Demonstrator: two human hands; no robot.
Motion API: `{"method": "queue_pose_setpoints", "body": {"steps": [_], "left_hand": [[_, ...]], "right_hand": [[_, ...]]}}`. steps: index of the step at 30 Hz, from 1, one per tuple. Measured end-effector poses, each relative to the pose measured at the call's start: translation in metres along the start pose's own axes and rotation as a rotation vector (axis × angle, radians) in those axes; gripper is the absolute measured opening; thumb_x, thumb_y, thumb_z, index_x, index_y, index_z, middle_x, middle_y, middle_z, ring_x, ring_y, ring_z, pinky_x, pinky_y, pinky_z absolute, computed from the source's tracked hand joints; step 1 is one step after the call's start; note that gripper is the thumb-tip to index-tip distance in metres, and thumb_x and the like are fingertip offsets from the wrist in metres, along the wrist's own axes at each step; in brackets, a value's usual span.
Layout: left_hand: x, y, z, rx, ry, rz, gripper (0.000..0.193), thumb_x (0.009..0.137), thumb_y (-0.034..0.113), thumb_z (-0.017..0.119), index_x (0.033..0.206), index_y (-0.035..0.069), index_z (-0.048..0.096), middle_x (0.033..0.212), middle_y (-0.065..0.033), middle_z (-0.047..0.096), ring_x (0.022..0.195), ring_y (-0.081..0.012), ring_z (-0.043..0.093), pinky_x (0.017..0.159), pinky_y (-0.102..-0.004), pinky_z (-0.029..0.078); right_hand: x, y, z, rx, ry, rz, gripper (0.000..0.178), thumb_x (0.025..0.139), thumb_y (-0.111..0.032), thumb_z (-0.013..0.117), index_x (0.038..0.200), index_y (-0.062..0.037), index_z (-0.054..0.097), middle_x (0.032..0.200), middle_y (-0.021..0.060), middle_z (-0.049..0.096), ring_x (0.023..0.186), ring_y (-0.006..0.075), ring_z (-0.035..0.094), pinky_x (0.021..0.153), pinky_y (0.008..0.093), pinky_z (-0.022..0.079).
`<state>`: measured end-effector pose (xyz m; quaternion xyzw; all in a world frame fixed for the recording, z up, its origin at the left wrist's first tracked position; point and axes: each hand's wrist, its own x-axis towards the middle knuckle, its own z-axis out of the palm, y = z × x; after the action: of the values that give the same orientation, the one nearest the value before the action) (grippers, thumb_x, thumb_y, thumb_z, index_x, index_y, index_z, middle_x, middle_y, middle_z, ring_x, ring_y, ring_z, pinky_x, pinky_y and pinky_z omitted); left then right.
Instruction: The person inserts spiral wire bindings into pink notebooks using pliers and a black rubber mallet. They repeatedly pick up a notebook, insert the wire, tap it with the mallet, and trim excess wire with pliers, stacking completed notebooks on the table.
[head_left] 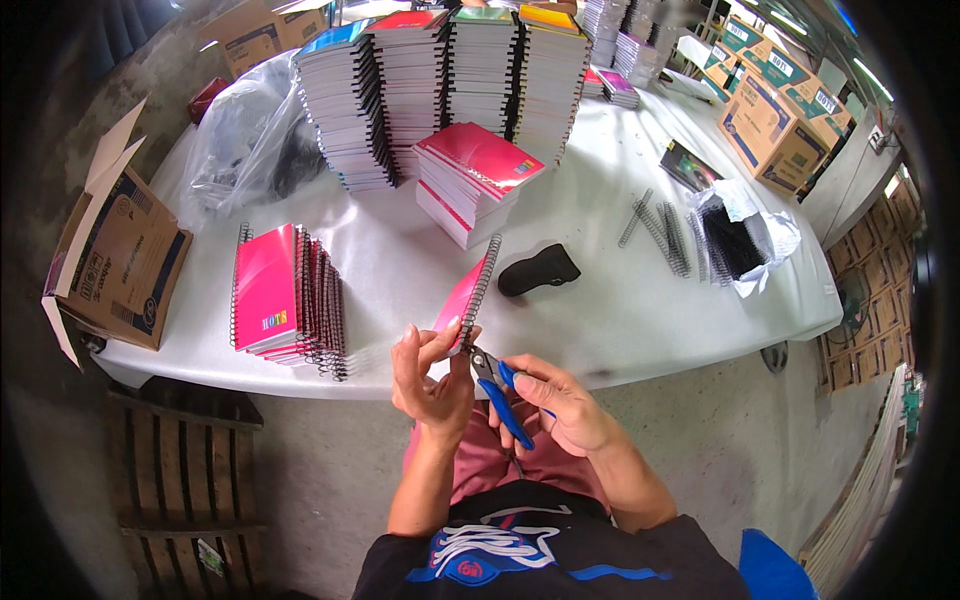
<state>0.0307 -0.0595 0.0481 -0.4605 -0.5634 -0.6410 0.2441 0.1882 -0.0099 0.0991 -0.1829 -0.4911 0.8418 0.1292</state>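
Fingers of our right hand curl round blue pliers, tip by the coil; our left hand, thumb to fingers, pinches 1 pink notebook over the table's near edge. We judge its coil threaded but unfinished; the coiled pile by that edge's left end looks done, the seemingly uncoiled stack farther in remains.
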Motion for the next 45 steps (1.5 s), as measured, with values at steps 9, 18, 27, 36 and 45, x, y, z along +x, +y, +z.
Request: {"method": "queue_pose_setpoints", "body": {"steps": [9,18,27,36,45], "left_hand": [[0.024,0.005,-0.005,-0.408,0.229,-0.499,0.047,0.079,-0.003,0.070,0.120,0.005,0.048,0.090,-0.0004,0.050,0.076,-0.0066,0.048,0.070,-0.0184,0.045],[0.045,0.025,-0.039,-0.575,0.276,-0.543,0.014,0.092,0.004,0.054,0.105,-0.001,0.057,0.098,-0.0026,0.050,0.083,-0.0061,0.050,0.073,-0.0183,0.041],[0.103,0.005,-0.131,0.026,0.275,-0.373,0.039,0.077,0.004,0.073,0.114,0.002,0.058,0.105,-0.0089,0.065,0.098,-0.0164,0.058,0.086,-0.0300,0.040],[0.085,-0.054,-0.133,0.043,0.297,-0.584,0.057,0.098,0.048,0.032,0.138,0.008,0.037,0.137,-0.0147,0.044,0.130,-0.0242,0.037,0.108,-0.0417,0.024],[0.078,-0.071,-0.124,-0.090,0.255,-0.536,0.048,0.100,0.032,0.039,0.139,0.004,0.035,0.136,-0.0148,0.043,0.126,-0.0203,0.039,0.106,-0.0344,0.028]], "right_hand": [[-0.011,0.010,-0.082,-1.659,0.971,0.198,0.043,0.092,-0.040,0.049,0.129,-0.0182,0.050,0.121,0.0139,0.047,0.117,0.0294,0.044,0.097,0.0612,0.026],[0.066,-0.016,-0.001,-0.352,0.317,-0.619,0.048,0.086,-0.021,0.065,0.128,-0.0058,0.047,0.114,0.0101,0.054,0.110,0.0161,0.051,0.092,0.0296,0.040],[0.174,-0.085,0.103,-0.014,0.039,-0.661,0.030,0.087,-0.004,0.060,0.116,-0.0054,0.057,0.095,0.0034,0.058,0.080,0.0085,0.054,0.070,0.0218,0.046],[0.260,-0.107,0.172,-0.944,-0.535,-0.978,0.039,0.077,-0.007,0.047,0.115,-0.0092,0.056,0.078,0.0063,0.057,0.071,0.0114,0.051,0.068,0.0253,0.040],[0.273,-0.067,0.134,-0.956,-0.321,-1.010,0.041,0.089,-0.033,0.051,0.125,-0.0135,0.053,0.116,0.0138,0.060,0.112,0.0247,0.055,0.100,0.0383,0.034]]}}
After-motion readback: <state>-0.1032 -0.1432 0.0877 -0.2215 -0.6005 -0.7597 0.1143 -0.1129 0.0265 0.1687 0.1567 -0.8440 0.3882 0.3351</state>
